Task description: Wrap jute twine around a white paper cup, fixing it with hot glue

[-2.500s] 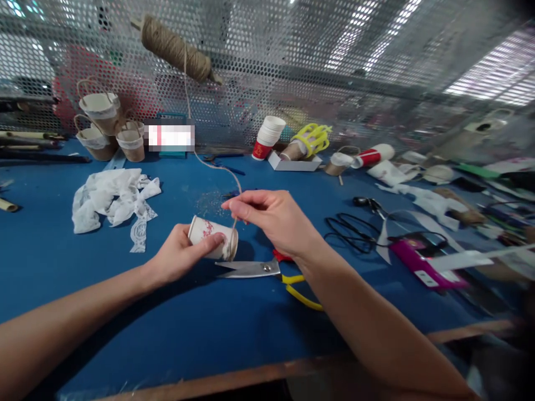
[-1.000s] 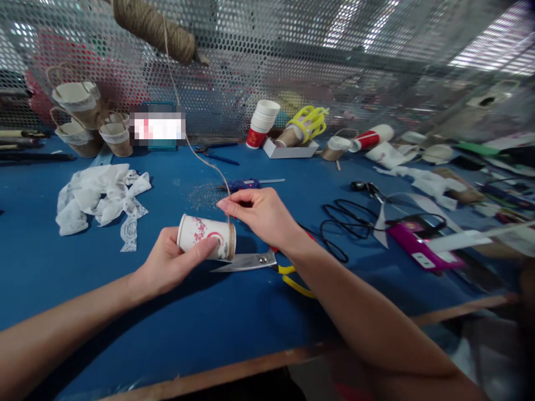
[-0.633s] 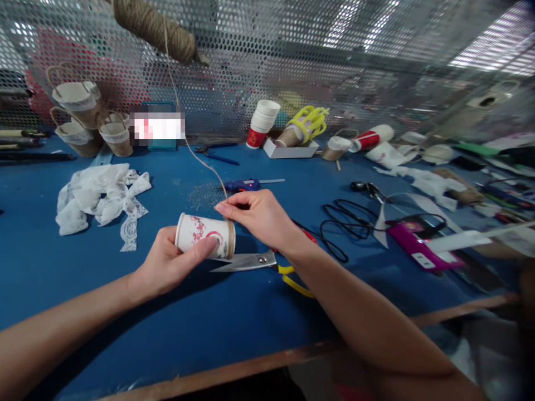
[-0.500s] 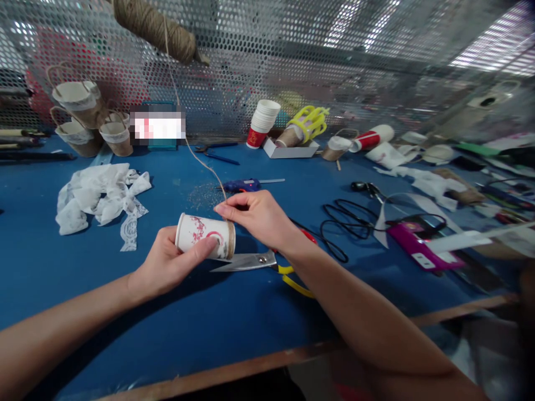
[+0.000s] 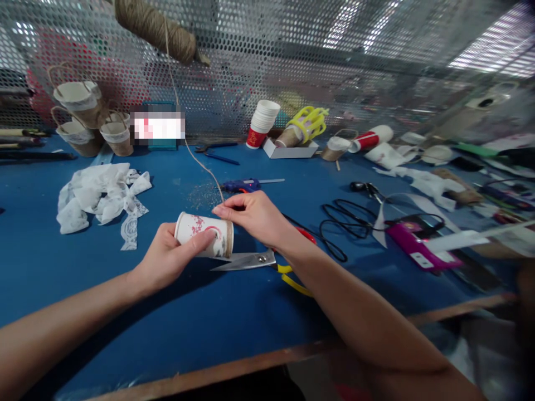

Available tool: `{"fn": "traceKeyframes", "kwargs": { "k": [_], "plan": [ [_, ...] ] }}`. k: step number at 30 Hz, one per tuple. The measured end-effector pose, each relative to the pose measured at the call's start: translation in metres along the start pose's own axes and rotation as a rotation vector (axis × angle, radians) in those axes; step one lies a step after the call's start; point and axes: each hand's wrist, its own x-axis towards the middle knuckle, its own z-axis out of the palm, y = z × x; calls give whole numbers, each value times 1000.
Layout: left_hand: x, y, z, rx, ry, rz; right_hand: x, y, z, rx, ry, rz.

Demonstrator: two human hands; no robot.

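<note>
My left hand (image 5: 167, 259) grips a white paper cup (image 5: 200, 234) with a pink flower print, held on its side just above the blue table (image 5: 200, 323). A band of brown twine is wound round the cup's right end. My right hand (image 5: 254, 217) pinches the twine (image 5: 196, 159) right beside that end. From my fingers the twine runs up and left to a big twine spool (image 5: 154, 28) hanging on the mesh wall.
Scissors (image 5: 254, 260) with yellow handles lie just under the cup. A glue gun (image 5: 242, 185) lies behind my hands, crumpled white lace (image 5: 100, 197) to the left, black cable (image 5: 338, 234) and a pink tool (image 5: 413, 245) to the right. Stacked cups (image 5: 263, 122) and twine-wrapped cups (image 5: 83, 111) stand at the back.
My left hand has turned the cup a little, and my right hand has kept the twine pinched at the cup's end, shifting slightly left. The twine band stays at the same end.
</note>
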Motion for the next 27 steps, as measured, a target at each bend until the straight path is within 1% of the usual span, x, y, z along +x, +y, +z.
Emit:
{"fn": "traceKeyframes", "kwargs": {
  "k": [2, 5, 7, 8, 10, 12, 14, 15, 18, 23, 27],
  "plan": [
    [2, 4, 2, -59, 17, -46, 3, 4, 1, -43, 11, 1],
    [4, 11, 5, -164, 57, -126, 5, 7, -2, -95, 105, 30],
    [6, 14, 6, -227, 103, -151, 3, 6, -5, -84, 159, 35],
    [7, 16, 6, -245, 127, -157, 0, 3, -8, -72, 160, 20],
    [10, 16, 6, -252, 158, -159, -7, -5, -13, -42, 93, -21],
    [11, 16, 5, -244, 164, -154, -15, -15, -16, -24, -39, -39],
    [12, 14, 4, -237, 152, -140, -21, -24, -16, -5, -138, -12],
    [12, 14, 3, -231, 148, -132, -22, -27, -15, 0, -160, 9],
    [12, 13, 2, -203, 140, -117, -24, -30, -11, -1, -152, 42],
    [10, 11, 2, -154, 126, -84, -22, -24, -6, 27, -127, 14],
    [10, 12, 1, -149, 134, -71, -22, -22, -7, 51, -131, -6]
  ]
}}
